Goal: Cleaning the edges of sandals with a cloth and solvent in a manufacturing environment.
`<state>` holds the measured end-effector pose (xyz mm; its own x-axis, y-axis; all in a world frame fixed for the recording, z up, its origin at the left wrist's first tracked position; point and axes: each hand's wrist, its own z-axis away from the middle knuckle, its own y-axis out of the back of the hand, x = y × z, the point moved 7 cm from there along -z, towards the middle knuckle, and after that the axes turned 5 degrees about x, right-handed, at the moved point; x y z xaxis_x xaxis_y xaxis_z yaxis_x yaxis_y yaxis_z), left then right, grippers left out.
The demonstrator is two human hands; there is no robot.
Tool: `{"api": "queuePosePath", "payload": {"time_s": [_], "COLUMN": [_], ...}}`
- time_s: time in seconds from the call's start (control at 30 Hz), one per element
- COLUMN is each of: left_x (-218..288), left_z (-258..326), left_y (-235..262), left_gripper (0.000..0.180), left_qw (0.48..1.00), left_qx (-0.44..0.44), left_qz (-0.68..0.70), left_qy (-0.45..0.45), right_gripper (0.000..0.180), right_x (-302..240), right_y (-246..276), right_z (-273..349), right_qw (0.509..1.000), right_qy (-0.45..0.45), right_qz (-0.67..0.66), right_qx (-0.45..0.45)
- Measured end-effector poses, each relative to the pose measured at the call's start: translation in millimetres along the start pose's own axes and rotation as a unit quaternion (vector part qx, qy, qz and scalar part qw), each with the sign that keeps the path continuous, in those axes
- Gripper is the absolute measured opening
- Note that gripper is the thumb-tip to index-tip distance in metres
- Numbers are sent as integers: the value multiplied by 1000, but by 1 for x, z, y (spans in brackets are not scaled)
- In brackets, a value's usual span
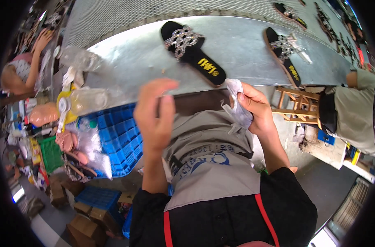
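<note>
A crumpled greyish-white cloth is gripped in my right hand, between thumb and fingers, just over the near edge of the metal bench. My left hand, blurred by motion, is raised above that same edge with thumb and fingers apart and nothing visible in it. Beyond my hands a black slide sandal with a rhinestone-studded strap lies sole down on the bench, its heel near the cloth. Farther right lies a similar sandal, with a scrap of white material beside its strap.
The metal bench borders a mesh conveyor. Clear plastic bottles stand at its left end, above a blue crate. A wooden stool and a seated person are at right. Another person's arm shows far left.
</note>
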<state>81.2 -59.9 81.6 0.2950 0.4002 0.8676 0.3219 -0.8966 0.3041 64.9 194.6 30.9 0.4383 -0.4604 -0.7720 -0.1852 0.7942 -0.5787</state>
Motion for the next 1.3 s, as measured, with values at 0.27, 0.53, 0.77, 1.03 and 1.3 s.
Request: {"api": "queuePosePath", "payload": {"time_s": [0.27,0.53,0.77,1.03,1.3], "left_x": [2,9,-8,-67,-87], "left_z": [35,29,42,24,54], "left_y": [-20,13,80,171,164], "left_gripper": [15,22,33,71,85], "left_qw": [993,998,980,915,970], "left_qx": [26,26,69,394,207], "left_qz": [40,40,94,-87,41], "left_qy": [112,46,160,-16,120], "right_gripper": [40,41,37,37,37], "right_x": [39,37,46,72,75], "right_y": [-72,-115,-126,-118,-151], "right_z": [-23,-34,-49,-52,-50], "right_qw": [945,873,914,996,989], "right_qy": [182,310,263,29,-7], "right_qz": [266,373,296,72,103], "right_qx": [-54,-52,-86,-48,-111]}}
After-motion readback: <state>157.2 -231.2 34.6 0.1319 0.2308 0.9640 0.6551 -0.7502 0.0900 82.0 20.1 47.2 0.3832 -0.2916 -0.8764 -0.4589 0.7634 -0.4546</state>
